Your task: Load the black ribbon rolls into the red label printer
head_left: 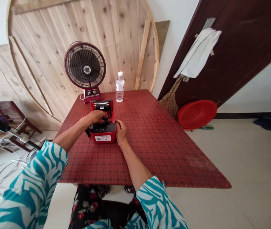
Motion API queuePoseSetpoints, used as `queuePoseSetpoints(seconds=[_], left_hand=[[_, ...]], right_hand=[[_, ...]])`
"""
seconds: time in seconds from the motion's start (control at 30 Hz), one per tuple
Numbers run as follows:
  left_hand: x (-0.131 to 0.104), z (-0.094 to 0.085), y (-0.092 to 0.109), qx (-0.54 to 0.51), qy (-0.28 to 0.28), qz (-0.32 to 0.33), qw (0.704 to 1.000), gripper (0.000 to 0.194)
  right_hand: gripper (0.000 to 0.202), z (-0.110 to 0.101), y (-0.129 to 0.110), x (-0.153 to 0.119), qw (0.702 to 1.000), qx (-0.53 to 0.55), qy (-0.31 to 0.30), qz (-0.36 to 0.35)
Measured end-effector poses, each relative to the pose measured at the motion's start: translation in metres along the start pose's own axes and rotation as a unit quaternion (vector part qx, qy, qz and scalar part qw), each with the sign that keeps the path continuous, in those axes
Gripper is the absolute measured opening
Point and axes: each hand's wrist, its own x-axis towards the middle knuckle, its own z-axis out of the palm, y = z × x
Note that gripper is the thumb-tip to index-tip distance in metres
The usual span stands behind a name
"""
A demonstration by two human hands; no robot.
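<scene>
A red and black label printer sits on the red patterned table, its lid raised toward the back. My left hand reaches into the open compartment from the left with bent fingers. The fingertips are partly hidden there, and I cannot make out what they hold. Against the printer's right side lies my right hand, its fingers curled at the edge and steadying the body. A white printed sticker is on the face toward me.
Behind the printer stands a dark red fan, with a water bottle to its right. A large round wooden panel leans on the wall. Right of the table are a straw broom and a red basin. Cables lie on the left floor.
</scene>
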Motion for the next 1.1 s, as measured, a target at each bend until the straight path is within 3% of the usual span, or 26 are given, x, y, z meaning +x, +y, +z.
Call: queuePoseSetpoints(seconds=[0.13, 0.23, 0.37, 0.5, 0.6, 0.73, 0.93, 1.1], left_hand=[[-0.022, -0.010, 0.007, 0.021, 0.065, 0.025, 0.997, 0.027], [-0.050, -0.022, 0.001, -0.051, 0.147, 0.039, 0.987, 0.038], [-0.087, -0.026, -0.041, -0.240, 0.246, 0.006, 0.939, 0.044], [-0.111, -0.008, -0.095, -0.355, 0.312, -0.093, 0.876, 0.049], [-0.115, 0.014, -0.122, -0.374, 0.318, -0.137, 0.860, 0.051], [-0.111, 0.037, -0.139, -0.369, 0.323, -0.154, 0.858, 0.054], [-0.110, 0.039, -0.153, -0.277, 0.291, -0.159, 0.902, 0.046], [-0.109, 0.038, -0.155, -0.241, 0.313, -0.168, 0.903, 0.045]], right_hand=[[0.029, -0.001, 0.001, 0.000, 1.000, 0.001, -0.005, 0.005], [0.029, -0.002, 0.002, -0.001, 1.000, 0.007, -0.009, 0.008], [0.030, -0.002, 0.002, -0.002, 1.000, 0.014, -0.008, 0.015], [0.030, -0.001, 0.003, -0.002, 1.000, 0.021, -0.005, 0.021], [0.031, -0.001, 0.005, -0.001, 0.999, 0.027, 0.001, 0.026], [0.030, -0.003, 0.008, -0.002, 0.999, 0.032, -0.006, 0.033], [0.030, -0.004, 0.010, -0.002, 0.999, 0.032, -0.013, 0.032], [0.030, -0.004, 0.008, -0.002, 0.999, 0.038, -0.015, 0.032]])
